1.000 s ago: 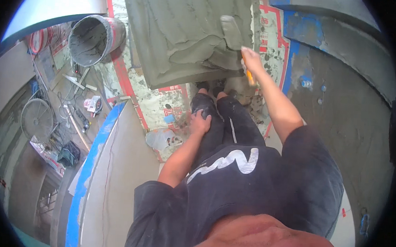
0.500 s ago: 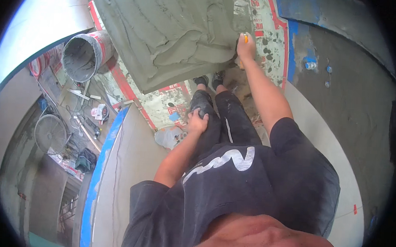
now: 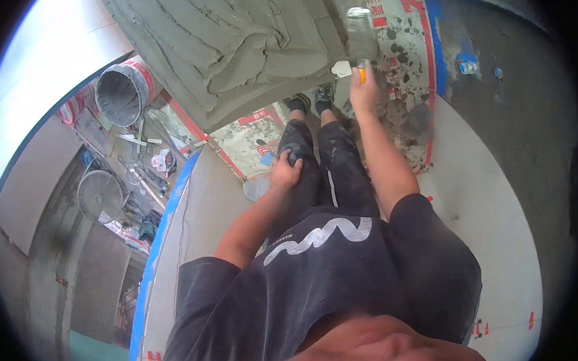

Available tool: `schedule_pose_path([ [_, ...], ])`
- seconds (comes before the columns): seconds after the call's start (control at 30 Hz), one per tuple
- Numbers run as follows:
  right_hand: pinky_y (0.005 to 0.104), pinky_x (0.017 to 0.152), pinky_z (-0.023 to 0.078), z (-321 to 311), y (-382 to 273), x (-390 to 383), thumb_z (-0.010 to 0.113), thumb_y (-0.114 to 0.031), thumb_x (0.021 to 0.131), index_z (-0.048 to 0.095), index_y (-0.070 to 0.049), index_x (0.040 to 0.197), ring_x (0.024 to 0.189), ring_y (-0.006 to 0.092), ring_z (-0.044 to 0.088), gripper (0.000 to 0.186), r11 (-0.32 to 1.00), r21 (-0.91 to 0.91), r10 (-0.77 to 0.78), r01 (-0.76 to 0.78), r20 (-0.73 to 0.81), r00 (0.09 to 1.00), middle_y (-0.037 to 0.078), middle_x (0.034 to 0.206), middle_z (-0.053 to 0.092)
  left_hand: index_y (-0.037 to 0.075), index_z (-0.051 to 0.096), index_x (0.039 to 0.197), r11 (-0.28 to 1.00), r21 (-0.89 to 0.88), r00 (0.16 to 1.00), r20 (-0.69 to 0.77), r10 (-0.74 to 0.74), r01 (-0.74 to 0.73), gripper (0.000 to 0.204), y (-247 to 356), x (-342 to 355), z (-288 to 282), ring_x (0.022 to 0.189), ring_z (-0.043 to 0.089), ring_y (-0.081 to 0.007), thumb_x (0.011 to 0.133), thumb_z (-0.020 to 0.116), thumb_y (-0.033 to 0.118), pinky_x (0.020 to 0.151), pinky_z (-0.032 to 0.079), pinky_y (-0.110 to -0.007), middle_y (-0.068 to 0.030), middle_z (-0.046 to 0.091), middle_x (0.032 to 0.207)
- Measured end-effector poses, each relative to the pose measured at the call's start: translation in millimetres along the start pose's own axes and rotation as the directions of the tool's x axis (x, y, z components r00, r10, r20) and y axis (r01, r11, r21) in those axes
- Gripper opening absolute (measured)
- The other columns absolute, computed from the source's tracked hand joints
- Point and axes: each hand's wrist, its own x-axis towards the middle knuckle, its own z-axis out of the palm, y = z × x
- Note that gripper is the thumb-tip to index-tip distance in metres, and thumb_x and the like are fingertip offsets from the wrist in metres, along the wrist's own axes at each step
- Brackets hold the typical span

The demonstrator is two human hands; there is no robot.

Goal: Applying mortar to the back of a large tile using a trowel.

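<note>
My right hand (image 3: 364,93) is closed around the orange handle of a trowel (image 3: 362,76), just off the right corner of a large slab. The trowel's blade is blurred and hard to trace. Wet grey mortar (image 3: 198,34) lies over the slab in ridges and smears. My left hand (image 3: 285,169) rests over my left knee with its fingers apart, holding nothing. Both feet stand by the slab's near edge.
A mortar-caked bucket (image 3: 120,94) lies tipped on the left. Beyond it are a round fan (image 3: 100,196), cables and tools. Printed protective sheeting (image 3: 410,69) covers floor around the slab. Blue tape (image 3: 164,239) edges a pale panel at left.
My right hand has drawn back a little from the slab's edge toward me, with the trowel still in it. My left hand stays on the knee. The view has shifted slightly.
</note>
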Motion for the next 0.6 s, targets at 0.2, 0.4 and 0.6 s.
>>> schedule_pose_path([
  [0.2,0.0293,0.067,0.047,-37,20,-49,0.062,-0.024,0.103,0.059,-0.003,0.142,0.07,0.0103,0.053,0.045,0.801,0.496,0.162,-0.334,0.357,0.92,0.001,0.08,0.06,0.017,0.054,0.146,0.999,0.029,0.998,-0.052,0.024,-0.022,0.066,-4,-4,-4,0.132,0.055,-0.0423,0.09,0.071,0.047,0.111,0.045,-0.05,-0.0221,0.05,0.147],
  [0.4,0.0275,0.069,0.048,-32,99,-68,0.062,-0.025,0.104,0.063,-0.001,0.137,0.072,0.0084,0.053,0.041,0.957,0.261,0.066,-0.129,0.236,0.969,-0.001,0.084,0.063,0.015,0.054,0.146,0.998,0.04,0.996,-0.073,0.06,-0.057,0.066,4,-1,-7,0.132,0.055,-0.0415,0.09,0.071,0.045,0.111,0.045,-0.049,-0.0228,0.05,0.147],
  [0.6,0.0268,0.06,0.047,-76,81,-58,0.062,-0.026,0.104,0.07,-0.002,0.119,0.067,0.0083,0.056,0.029,0.797,0.465,0.221,-0.386,0.37,0.902,0.0,0.08,0.062,0.018,0.051,0.148,0.995,0.093,0.995,-0.096,-0.008,0.017,0.067,25,-13,-45,0.14,0.046,-0.0406,0.091,0.071,0.045,0.115,0.041,-0.049,-0.02,0.042,0.156],
])
